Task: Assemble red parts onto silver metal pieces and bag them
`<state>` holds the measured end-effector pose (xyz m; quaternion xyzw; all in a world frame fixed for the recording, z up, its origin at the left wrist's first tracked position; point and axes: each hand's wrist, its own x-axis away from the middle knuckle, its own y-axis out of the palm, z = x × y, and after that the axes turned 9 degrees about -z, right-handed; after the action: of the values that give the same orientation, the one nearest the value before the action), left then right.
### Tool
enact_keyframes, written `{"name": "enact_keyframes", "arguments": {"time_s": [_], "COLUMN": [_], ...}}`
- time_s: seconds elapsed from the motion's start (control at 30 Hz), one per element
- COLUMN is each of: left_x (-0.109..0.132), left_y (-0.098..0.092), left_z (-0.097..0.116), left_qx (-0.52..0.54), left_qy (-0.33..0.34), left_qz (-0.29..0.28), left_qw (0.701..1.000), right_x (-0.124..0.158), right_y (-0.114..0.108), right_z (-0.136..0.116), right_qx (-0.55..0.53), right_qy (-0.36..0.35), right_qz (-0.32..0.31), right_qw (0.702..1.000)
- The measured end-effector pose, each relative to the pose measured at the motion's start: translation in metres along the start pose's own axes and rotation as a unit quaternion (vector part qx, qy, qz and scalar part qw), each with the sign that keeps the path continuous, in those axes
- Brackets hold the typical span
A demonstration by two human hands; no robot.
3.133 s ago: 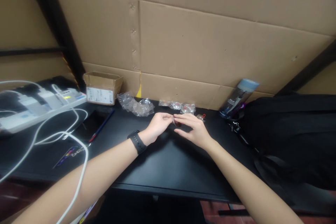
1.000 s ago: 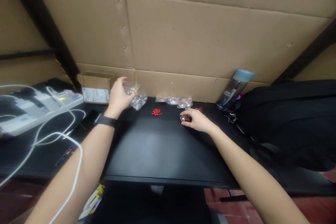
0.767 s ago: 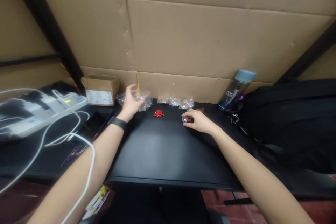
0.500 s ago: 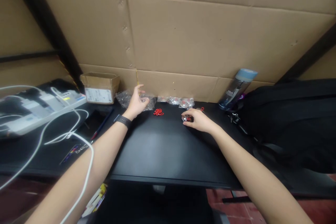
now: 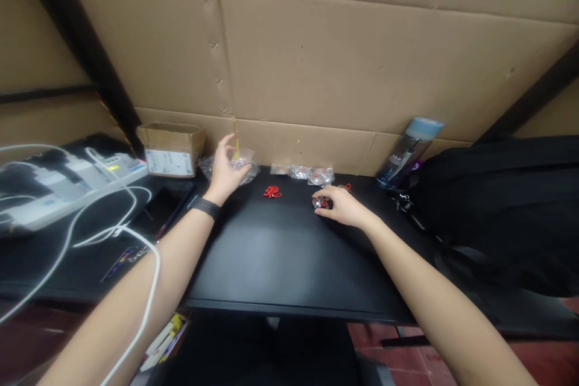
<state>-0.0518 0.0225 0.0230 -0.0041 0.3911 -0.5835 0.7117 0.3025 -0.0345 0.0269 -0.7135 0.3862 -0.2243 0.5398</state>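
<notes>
Black desk (image 5: pixel 280 253) — back edge crowded. Left hand (image 5: pixel 226 172): splayed on crumpled clear bags (image 5: pixel 248 167) at the back; slick film may slide away. Right hand (image 5: pixel 341 206): pinching a small clear-and-red piece (image 5: pixel 319 202) mid-desk; a loosened pinch might drop it. Loose red bits (image 5: pixel 272 192) between — easily swept off.

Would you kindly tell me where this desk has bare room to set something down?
The front half of the desk, from its near edge to the red pieces, is bare. The back edge is crowded: crumpled bags at the left hand, small packets, the right hand pinching a small clear item, bottle, black bag. Cables cover the left.
</notes>
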Motion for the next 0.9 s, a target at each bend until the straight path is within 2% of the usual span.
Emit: {"name": "enact_keyframes", "arguments": {"time_s": [0.07, 0.2, 0.33, 0.43, 0.73, 0.9], "left_x": [0.000, -0.001, -0.003, 0.000, 0.011, 0.000], "left_y": [0.000, 0.009, 0.016, 0.017, 0.034, 0.013], "left_z": [-0.001, -0.009, -0.009, -0.005, -0.003, 0.009], "left_qx": [0.013, 0.152, 0.319, 0.392, 0.330, 0.305], "left_qy": [-0.017, -0.094, -0.190, -0.213, -0.245, -0.263], "left_qz": [0.023, 0.037, 0.005, -0.039, -0.127, -0.162], "left_qw": [1.000, 0.983, 0.929, 0.894, 0.903, 0.901], "right_x": [0.000, 0.000, -0.001, -0.001, -0.001, -0.001], "right_y": [0.000, 0.001, 0.002, 0.001, 0.002, 0.000], "right_z": [0.000, 0.001, 0.003, 0.002, 0.002, 0.001], "right_qx": [0.000, -0.001, 0.000, -0.001, 0.000, 0.003], "right_qy": [-0.002, -0.002, -0.002, -0.002, -0.003, -0.003], "right_qz": [-0.003, -0.002, -0.002, -0.006, -0.006, -0.009], "right_qw": [1.000, 1.000, 1.000, 1.000, 1.000, 1.000]}}
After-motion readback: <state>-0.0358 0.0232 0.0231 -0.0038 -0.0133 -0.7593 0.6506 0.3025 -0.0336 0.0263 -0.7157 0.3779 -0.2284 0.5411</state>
